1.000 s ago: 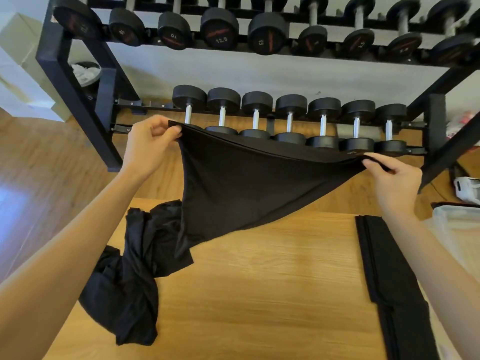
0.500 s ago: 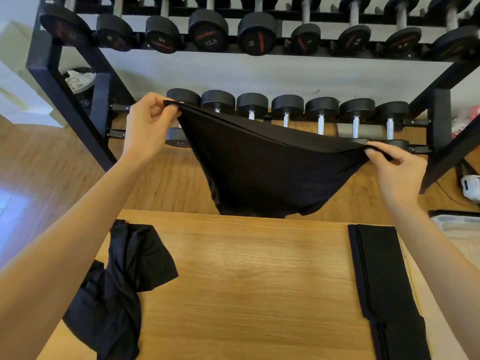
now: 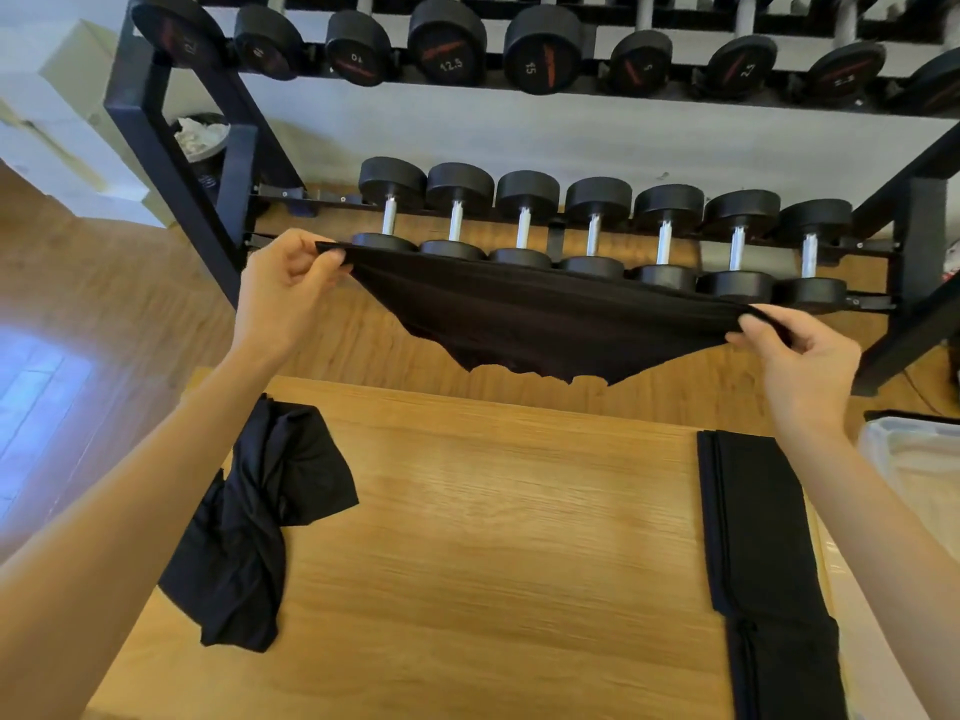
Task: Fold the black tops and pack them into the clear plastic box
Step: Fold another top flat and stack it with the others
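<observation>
Black tops number three: one (image 3: 545, 324) pinched taut by left hand (image 3: 283, 293) and right hand (image 3: 802, 363), one crumpled (image 3: 260, 522) at the tabletop's (image 3: 493, 537) left edge, one folded (image 3: 763, 553) at its right edge, cut off below.

A wooden table (image 3: 493, 537) with a pale oak grain filled the lower middle of the view. Beyond its far edge stood a black metal rack (image 3: 171, 163) on a wooden floor (image 3: 93, 283). Its lower shelf carried a row of seven black dumbbells (image 3: 597, 231) with silver handles, set side by side. The upper shelf held more dumbbells (image 3: 540, 54), some marked with numbers such as 12.5 and 15. Behind the rack's left post sat a dark bin (image 3: 202, 142) with crumpled white paper in it, and pale boxes (image 3: 57, 111) were stacked at the far left against the wall.
</observation>
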Motion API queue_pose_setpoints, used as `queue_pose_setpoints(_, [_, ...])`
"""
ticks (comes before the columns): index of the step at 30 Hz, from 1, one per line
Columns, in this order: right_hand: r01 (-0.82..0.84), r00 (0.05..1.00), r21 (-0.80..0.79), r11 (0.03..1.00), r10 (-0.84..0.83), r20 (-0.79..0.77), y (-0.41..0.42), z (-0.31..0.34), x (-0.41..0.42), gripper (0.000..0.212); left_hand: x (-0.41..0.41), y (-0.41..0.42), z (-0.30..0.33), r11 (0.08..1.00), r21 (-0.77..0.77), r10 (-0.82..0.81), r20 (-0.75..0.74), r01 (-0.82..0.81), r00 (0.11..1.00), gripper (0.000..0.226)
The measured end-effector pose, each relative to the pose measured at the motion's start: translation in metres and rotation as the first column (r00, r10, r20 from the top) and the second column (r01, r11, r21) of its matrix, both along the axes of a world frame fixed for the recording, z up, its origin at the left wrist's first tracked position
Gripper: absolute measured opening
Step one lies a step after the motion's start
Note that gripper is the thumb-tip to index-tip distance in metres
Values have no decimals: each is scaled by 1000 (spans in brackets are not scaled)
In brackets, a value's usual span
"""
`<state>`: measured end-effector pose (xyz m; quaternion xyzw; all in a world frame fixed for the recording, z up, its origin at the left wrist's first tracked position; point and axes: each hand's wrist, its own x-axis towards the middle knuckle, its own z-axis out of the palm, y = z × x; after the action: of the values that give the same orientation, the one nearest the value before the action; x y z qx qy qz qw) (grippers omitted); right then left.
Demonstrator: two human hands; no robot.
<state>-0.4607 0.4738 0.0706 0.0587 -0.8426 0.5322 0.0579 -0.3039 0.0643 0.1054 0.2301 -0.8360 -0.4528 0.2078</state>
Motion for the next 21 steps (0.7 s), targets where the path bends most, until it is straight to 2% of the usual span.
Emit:
queue_pose_setpoints(6, [18, 1000, -38, 999, -18, 17, 5, 0, 31, 22, 40, 7, -11, 999, 51, 16, 26, -18, 1000, 7])
queue_pose_setpoints(13, [53, 997, -29, 998, -51, 59, 16, -3, 90, 20, 98, 13, -31, 988, 150, -39, 52, 31, 998, 8])
queue_pose_setpoints(16, [72, 993, -49, 996, -67, 95, 22, -8, 118, 15, 124, 18, -37, 990, 136, -37, 66, 28, 997, 8])
queue_pose_setpoints(21, [84, 993, 32, 996, -86, 79, 37, -20, 164, 18, 168, 26, -49, 996, 63, -77, 115, 70, 990, 11])
